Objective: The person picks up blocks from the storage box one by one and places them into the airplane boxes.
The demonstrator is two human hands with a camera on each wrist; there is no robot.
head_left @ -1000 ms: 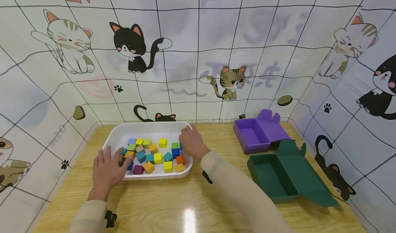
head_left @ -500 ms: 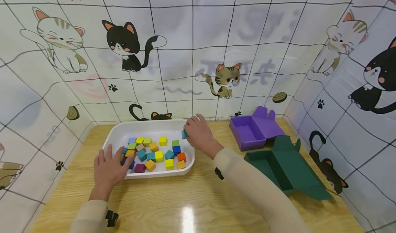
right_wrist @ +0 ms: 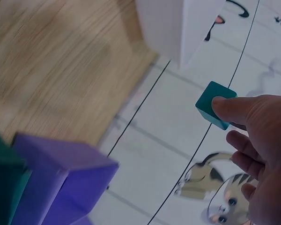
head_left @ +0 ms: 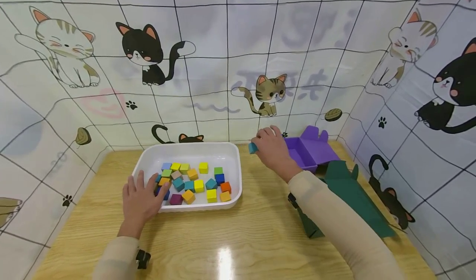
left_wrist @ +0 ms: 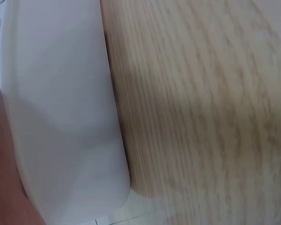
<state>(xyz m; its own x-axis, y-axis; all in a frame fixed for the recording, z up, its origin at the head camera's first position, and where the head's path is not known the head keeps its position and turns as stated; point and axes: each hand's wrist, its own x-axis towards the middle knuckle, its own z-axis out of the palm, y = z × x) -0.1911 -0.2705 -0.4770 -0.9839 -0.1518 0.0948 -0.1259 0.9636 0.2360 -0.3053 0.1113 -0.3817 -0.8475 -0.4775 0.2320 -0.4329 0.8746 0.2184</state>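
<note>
My right hand [head_left: 274, 151] pinches a teal cube [head_left: 253, 148] between thumb and fingers, raised over the back of the table right of the white tray. In the right wrist view the thumb lies across a face of the same teal cube [right_wrist: 206, 101]. My left hand [head_left: 141, 199] lies with spread fingers over the front left edge of the tray [head_left: 238, 168], its fingertips close to a few cubes. The left wrist view has part of the left hand [left_wrist: 7, 178] beside the tray's outer wall [left_wrist: 65, 112]. Inside the tray sit several loose cubes, among them a yellow cube [head_left: 211, 195] and a magenta cube [head_left: 176, 199].
An open purple box [head_left: 321, 151] stands at the back right, partly behind my right hand. In front of it an open green box [head_left: 357, 201] is half covered by my sleeve [head_left: 334, 214]. A cat-print wall covering [head_left: 208, 73] encloses the wooden table [head_left: 223, 234].
The right hand has lifted the teal cube out of the tray's right end and carried it rightward toward the purple box. The left hand stays at the tray's edge; the head view has shifted slightly.
</note>
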